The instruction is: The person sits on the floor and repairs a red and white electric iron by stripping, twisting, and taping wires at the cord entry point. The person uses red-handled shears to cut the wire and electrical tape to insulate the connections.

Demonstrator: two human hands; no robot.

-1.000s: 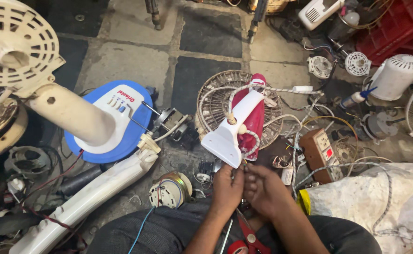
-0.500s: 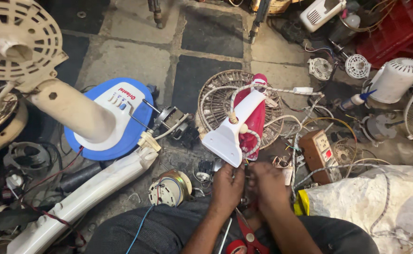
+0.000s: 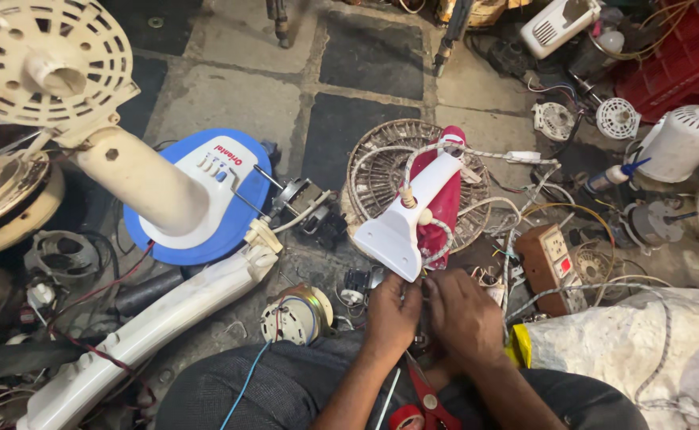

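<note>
While hand-held, iron nose-down, upright.

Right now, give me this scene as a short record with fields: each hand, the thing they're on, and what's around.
left hand: at the white end of the iron, fingers closed
right hand: beside the left, same spot
clothes iron: red and white, braided cord looped over it
under iron: round wire fan guard
left of hands: small motor, blue fan base
right of hands: socket box

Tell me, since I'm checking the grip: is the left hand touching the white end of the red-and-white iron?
Touching. The head view shows the left hand with its fingertips against the white rear end of the iron, no gap visible.
</note>
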